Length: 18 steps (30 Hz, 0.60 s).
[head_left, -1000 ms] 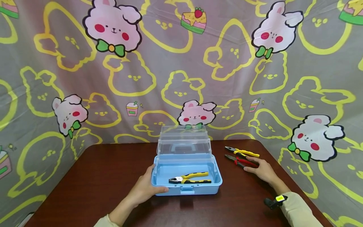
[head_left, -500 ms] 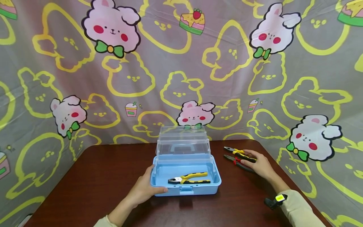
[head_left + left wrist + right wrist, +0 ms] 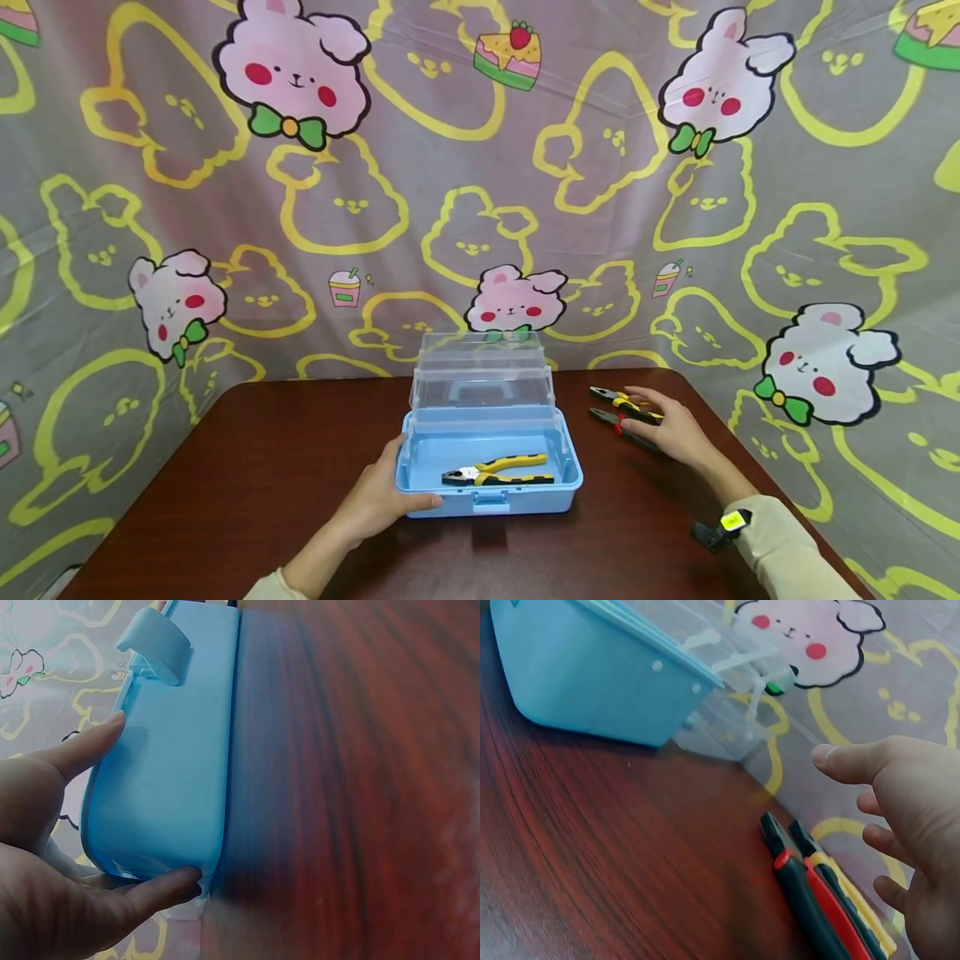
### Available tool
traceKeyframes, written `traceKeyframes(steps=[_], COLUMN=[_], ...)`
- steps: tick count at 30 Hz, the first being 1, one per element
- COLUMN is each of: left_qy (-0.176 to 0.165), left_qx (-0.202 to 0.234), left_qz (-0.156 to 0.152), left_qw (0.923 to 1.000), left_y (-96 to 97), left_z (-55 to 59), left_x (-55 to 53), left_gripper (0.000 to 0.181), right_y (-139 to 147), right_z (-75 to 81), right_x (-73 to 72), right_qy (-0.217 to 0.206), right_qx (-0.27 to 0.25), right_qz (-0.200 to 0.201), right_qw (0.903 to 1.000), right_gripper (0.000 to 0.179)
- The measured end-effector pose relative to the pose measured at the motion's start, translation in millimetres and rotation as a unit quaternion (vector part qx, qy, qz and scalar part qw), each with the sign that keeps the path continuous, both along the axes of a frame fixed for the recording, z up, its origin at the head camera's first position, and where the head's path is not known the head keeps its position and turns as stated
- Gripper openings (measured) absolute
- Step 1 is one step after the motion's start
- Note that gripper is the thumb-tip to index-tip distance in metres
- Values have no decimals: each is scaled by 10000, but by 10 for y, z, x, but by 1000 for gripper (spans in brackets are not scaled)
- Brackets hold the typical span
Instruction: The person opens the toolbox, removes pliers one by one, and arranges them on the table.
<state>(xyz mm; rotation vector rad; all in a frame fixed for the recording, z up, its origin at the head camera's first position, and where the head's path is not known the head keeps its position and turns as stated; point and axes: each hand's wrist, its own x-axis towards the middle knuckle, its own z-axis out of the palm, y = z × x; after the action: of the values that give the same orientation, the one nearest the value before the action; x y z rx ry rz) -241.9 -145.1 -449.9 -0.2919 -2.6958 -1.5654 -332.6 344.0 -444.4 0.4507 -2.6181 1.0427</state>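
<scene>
My left hand (image 3: 375, 500) grips the left front corner of a light-blue toolbox (image 3: 532, 502). In the left wrist view its thumb lies at the front rim and its fingers reach round the end wall. Yellow-and-black pliers (image 3: 472, 475) lie inside the box, jaws to the left. To the right, two more pliers lie side by side on the table: a yellow-handled pair (image 3: 605, 394) behind a red-and-black pair (image 3: 603, 415). Over their handles is my right hand (image 3: 678, 429), thumb stretched out and fingers slightly bent. In the right wrist view nothing is between them.
The toolbox's clear lid (image 3: 483, 367) stands raised at the back. A blue latch (image 3: 157, 641) sticks out from the box front. Around the dark wooden table (image 3: 300, 433) hangs a patterned curtain (image 3: 450, 150), close behind the box and the pliers.
My right hand has moved left and a little back, from the handle ends of the red-and-black pliers to above both pairs. My left hand stays at the toolbox corner.
</scene>
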Motion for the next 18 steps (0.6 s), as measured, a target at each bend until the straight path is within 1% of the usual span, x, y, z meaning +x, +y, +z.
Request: traceKeyframes(steps=[7,10,14,18], left_qy=[2,-3,-24,3], left_qx=[20,9,-23,-37], left_qz=[-29,-15,31,-6], left_qw=[10000,10000,10000,10000], left_y=[3,0,-10,-8], left_z=[-4,-15,-26,-16], left_x=[-7,-13,-20,-13], left_gripper=[119,119,121,120], right_y=[-148,-232,-354,-471], right_z=[82,110,159,233], right_x=[24,34,62,121], right_qy=[322,323,261,194], right_qx=[32,-73,-197,-218], right_qz=[505,682,796,963], right_qw=[9982,9971,9963,9949], right_gripper=[59,60,61,61])
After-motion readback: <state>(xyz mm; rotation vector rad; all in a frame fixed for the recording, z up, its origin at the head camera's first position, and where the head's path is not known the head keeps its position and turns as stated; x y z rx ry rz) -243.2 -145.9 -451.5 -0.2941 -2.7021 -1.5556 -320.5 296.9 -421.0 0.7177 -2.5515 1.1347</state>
